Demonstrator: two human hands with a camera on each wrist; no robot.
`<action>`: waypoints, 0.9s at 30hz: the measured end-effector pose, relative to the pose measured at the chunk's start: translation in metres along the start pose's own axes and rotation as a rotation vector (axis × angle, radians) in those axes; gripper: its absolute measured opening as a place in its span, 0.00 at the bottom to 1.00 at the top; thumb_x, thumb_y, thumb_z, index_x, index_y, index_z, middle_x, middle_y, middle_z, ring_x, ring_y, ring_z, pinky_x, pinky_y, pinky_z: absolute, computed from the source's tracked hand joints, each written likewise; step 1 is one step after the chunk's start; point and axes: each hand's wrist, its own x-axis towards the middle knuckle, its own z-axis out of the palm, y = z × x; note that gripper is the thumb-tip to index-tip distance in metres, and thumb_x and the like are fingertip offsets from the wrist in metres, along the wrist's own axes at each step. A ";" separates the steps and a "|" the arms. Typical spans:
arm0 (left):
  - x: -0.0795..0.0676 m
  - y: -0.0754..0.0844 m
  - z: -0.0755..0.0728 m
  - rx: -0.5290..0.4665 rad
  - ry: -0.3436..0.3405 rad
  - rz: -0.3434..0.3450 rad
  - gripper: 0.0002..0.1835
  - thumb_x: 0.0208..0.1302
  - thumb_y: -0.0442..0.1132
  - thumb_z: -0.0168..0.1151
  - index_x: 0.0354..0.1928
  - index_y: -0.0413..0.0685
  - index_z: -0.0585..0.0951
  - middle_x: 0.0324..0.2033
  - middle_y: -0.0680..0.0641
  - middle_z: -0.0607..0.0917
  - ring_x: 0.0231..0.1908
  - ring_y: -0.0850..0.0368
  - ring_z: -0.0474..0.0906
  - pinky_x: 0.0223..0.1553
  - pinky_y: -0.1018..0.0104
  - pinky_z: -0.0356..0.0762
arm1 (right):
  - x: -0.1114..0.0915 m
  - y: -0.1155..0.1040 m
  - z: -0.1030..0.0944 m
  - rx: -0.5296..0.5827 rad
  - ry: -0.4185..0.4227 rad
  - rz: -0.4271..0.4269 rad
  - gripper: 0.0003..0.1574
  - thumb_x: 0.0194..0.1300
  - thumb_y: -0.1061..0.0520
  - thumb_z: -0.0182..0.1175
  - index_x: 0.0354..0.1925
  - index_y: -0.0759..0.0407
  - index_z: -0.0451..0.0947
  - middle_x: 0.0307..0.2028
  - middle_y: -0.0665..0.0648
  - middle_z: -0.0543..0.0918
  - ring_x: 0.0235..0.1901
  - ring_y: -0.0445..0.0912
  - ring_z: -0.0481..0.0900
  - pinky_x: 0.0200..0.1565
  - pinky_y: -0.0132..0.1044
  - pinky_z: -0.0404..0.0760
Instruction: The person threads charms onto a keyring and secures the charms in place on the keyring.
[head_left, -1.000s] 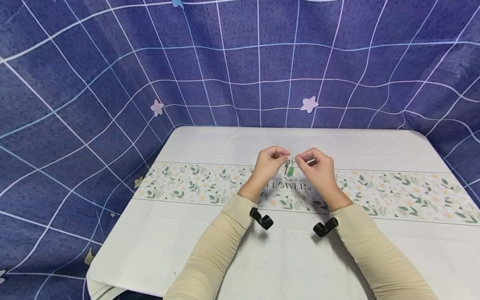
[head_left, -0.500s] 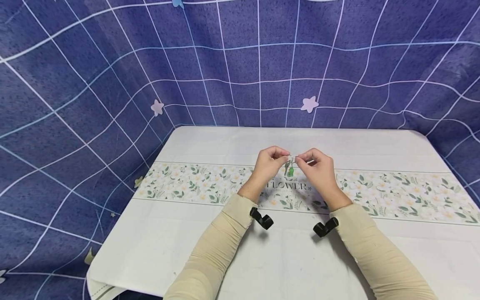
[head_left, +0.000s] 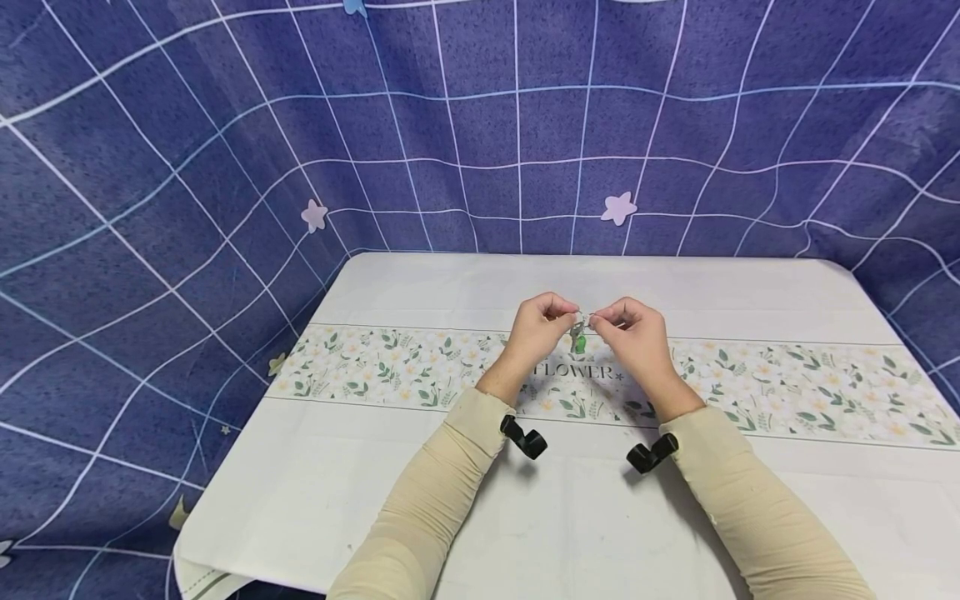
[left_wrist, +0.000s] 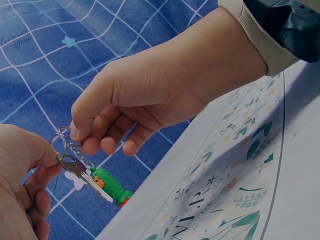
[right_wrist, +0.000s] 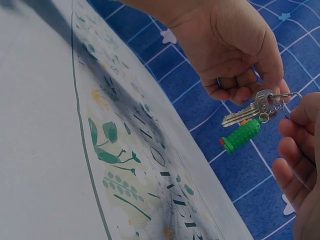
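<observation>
Both hands meet over the table's middle around a metal split key ring [left_wrist: 62, 145]. My left hand [head_left: 538, 327] pinches one side of the ring between thumb and fingertips. On the opposite side, my right hand [head_left: 633, 330] pinches the ring with thumb and index finger, its other fingers loosely curled. From the ring hangs a silver key [right_wrist: 252, 111], close by the left fingertips. A short chain [left_wrist: 77, 151] carries a green, bumpy, cactus-like charm [right_wrist: 242, 136] with orange and red parts. Fingertips hide parts of the ring.
The white tabletop [head_left: 585, 517] has a printed floral band [head_left: 787, 383] with lettering across it. A blue gridded curtain [head_left: 480, 133] hangs behind and to the left. Black camera straps [head_left: 525, 437] sit on both wrists.
The key and green charm have swung slightly left beneath the hands. The right fingertips have shifted a little. Both arms keep about the same place.
</observation>
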 end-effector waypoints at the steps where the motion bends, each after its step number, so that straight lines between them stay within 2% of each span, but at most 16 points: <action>1: 0.000 0.000 0.000 0.004 -0.001 0.005 0.04 0.68 0.30 0.63 0.40 0.40 0.86 0.31 0.47 0.83 0.27 0.61 0.72 0.30 0.71 0.70 | 0.000 -0.001 0.000 0.006 -0.002 0.008 0.05 0.62 0.67 0.67 0.32 0.71 0.82 0.29 0.60 0.87 0.26 0.36 0.77 0.30 0.26 0.74; 12: 0.000 0.000 0.001 0.049 -0.010 0.035 0.04 0.67 0.29 0.63 0.39 0.39 0.85 0.30 0.47 0.83 0.29 0.62 0.71 0.33 0.71 0.70 | 0.003 0.004 -0.002 0.081 -0.045 0.058 0.05 0.62 0.70 0.64 0.31 0.76 0.80 0.29 0.64 0.87 0.25 0.36 0.80 0.30 0.26 0.77; 22: 0.000 -0.003 0.004 0.123 -0.028 0.067 0.04 0.68 0.31 0.63 0.40 0.41 0.86 0.33 0.48 0.85 0.35 0.62 0.73 0.43 0.70 0.71 | 0.006 0.013 -0.004 0.236 -0.029 0.106 0.06 0.61 0.71 0.63 0.33 0.79 0.78 0.25 0.49 0.86 0.24 0.38 0.81 0.32 0.29 0.82; 27: 0.000 -0.003 0.004 0.112 -0.013 0.075 0.04 0.67 0.30 0.64 0.39 0.41 0.86 0.33 0.46 0.85 0.34 0.63 0.74 0.43 0.70 0.71 | 0.008 0.013 -0.004 0.223 -0.033 0.109 0.06 0.61 0.72 0.63 0.34 0.80 0.77 0.25 0.50 0.86 0.24 0.37 0.81 0.31 0.28 0.82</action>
